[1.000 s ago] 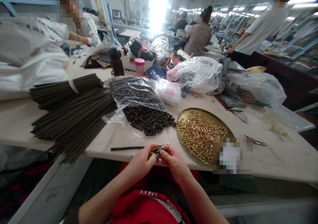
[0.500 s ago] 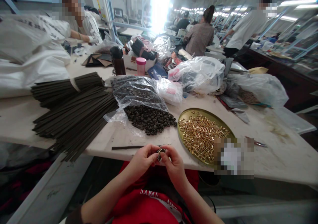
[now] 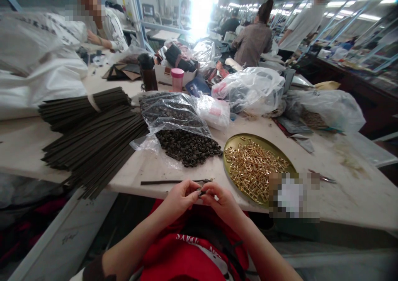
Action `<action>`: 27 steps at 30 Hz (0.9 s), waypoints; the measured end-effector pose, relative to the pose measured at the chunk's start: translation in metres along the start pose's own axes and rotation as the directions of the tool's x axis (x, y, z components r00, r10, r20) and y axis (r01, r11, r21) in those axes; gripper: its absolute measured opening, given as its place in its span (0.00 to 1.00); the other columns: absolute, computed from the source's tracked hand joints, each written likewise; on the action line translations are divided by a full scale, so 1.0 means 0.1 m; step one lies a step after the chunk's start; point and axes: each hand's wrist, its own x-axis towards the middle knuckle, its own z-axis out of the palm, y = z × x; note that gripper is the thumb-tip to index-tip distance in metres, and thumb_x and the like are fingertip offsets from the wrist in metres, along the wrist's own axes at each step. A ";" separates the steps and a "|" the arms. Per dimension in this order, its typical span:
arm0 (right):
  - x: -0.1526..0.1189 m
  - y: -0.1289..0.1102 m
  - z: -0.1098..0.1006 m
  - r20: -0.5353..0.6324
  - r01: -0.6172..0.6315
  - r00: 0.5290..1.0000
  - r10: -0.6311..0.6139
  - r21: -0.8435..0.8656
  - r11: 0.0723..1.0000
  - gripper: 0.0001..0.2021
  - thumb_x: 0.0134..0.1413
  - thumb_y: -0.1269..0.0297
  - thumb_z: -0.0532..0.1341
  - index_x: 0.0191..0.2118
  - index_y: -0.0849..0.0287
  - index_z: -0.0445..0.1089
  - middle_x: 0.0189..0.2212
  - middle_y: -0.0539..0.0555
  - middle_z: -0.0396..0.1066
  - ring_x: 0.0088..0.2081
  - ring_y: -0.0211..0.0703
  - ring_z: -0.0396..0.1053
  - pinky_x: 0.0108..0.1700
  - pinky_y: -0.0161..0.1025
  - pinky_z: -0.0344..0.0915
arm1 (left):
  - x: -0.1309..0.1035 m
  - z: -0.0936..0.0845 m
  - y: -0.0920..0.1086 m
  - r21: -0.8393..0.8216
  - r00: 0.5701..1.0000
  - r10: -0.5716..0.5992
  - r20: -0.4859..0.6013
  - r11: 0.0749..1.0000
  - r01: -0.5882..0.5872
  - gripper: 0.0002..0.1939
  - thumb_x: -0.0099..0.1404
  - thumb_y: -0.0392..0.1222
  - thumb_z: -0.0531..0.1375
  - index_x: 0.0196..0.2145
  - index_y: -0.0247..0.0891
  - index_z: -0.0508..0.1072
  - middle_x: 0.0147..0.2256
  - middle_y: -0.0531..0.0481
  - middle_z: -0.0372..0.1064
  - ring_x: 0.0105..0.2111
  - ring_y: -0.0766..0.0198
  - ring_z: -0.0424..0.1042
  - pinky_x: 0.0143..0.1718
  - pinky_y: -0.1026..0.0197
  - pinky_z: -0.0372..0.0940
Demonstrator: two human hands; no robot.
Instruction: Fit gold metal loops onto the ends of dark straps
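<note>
My left hand (image 3: 183,196) and my right hand (image 3: 217,196) meet at the table's front edge, fingertips pinched together. Between them is a small dark piece (image 3: 202,192) with a hint of gold, mostly covered by my fingers. Just behind my hands a narrow dark strap (image 3: 158,182) lies on the table, and part of it is hidden by them. Beyond it, many small dark loops (image 3: 192,149) spill from a clear plastic bag (image 3: 174,111). To the right of my right hand, a round gold-coloured tray (image 3: 228,142) carries a heap of small gold buckles (image 3: 253,169).
A thick bundle of dark strips (image 3: 96,135) overhangs the table edge at left. Pliers-like tools (image 3: 325,177) lie at right. Farther back stand a pink-lidded jar (image 3: 177,79), a dark bottle (image 3: 147,73) and plastic bags (image 3: 251,88). Other people are in the background.
My fingers have shifted around the small dark piece, which now shows less. My right wrist and forearm have swung a little to the right. The view has tilted slightly.
</note>
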 end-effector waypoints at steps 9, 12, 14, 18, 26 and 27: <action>0.02 -0.14 -0.08 0.099 -0.020 0.994 0.053 -0.315 0.949 0.03 0.53 0.63 0.54 0.32 0.55 0.61 0.21 0.46 0.66 0.24 0.36 0.63 0.27 0.34 0.54 | 0.00 0.01 -0.03 0.044 0.999 -0.042 -0.010 0.998 0.042 0.12 0.59 0.46 0.55 0.34 0.35 0.69 0.27 0.53 0.68 0.27 0.67 0.66 0.26 0.66 0.59; 0.02 -0.17 -0.08 0.098 -0.020 0.993 0.061 -0.382 0.924 0.04 0.54 0.63 0.53 0.29 0.56 0.59 0.21 0.47 0.65 0.24 0.37 0.62 0.27 0.34 0.52 | 0.01 0.02 -0.06 0.059 0.999 -0.041 -0.015 0.997 0.042 0.13 0.59 0.48 0.55 0.35 0.35 0.70 0.26 0.54 0.68 0.26 0.67 0.66 0.25 0.67 0.59; 0.02 -0.19 -0.08 0.099 -0.037 0.992 0.082 -0.395 0.918 0.06 0.55 0.62 0.52 0.29 0.56 0.58 0.20 0.47 0.65 0.23 0.37 0.62 0.26 0.34 0.51 | 0.01 0.02 -0.06 0.066 0.999 -0.039 -0.010 0.997 0.040 0.13 0.58 0.48 0.55 0.34 0.35 0.70 0.25 0.54 0.68 0.25 0.67 0.65 0.25 0.67 0.59; 0.02 -0.25 -0.09 0.090 -0.061 0.989 0.113 -0.453 0.889 0.08 0.56 0.60 0.50 0.29 0.56 0.57 0.20 0.48 0.64 0.22 0.37 0.61 0.26 0.35 0.48 | 0.01 0.03 -0.05 0.049 0.999 -0.046 0.010 0.998 0.045 0.14 0.58 0.48 0.55 0.35 0.34 0.70 0.25 0.54 0.67 0.23 0.68 0.63 0.24 0.67 0.59; 0.00 -0.32 -0.14 0.122 -0.041 0.986 0.111 -0.472 0.881 0.07 0.56 0.62 0.49 0.30 0.56 0.59 0.21 0.49 0.64 0.24 0.38 0.60 0.26 0.35 0.45 | 0.04 0.03 -0.08 0.094 1.000 -0.010 0.026 0.996 0.007 0.12 0.59 0.45 0.54 0.35 0.34 0.71 0.30 0.51 0.71 0.29 0.65 0.67 0.28 0.65 0.61; -0.01 -0.31 -0.14 0.130 -0.039 0.985 0.113 -0.471 0.881 0.07 0.57 0.62 0.49 0.30 0.56 0.59 0.22 0.49 0.64 0.24 0.38 0.60 0.26 0.35 0.46 | 0.04 0.03 -0.09 0.106 1.000 0.000 0.020 0.994 -0.002 0.12 0.58 0.44 0.55 0.35 0.34 0.71 0.31 0.50 0.71 0.30 0.64 0.68 0.30 0.65 0.62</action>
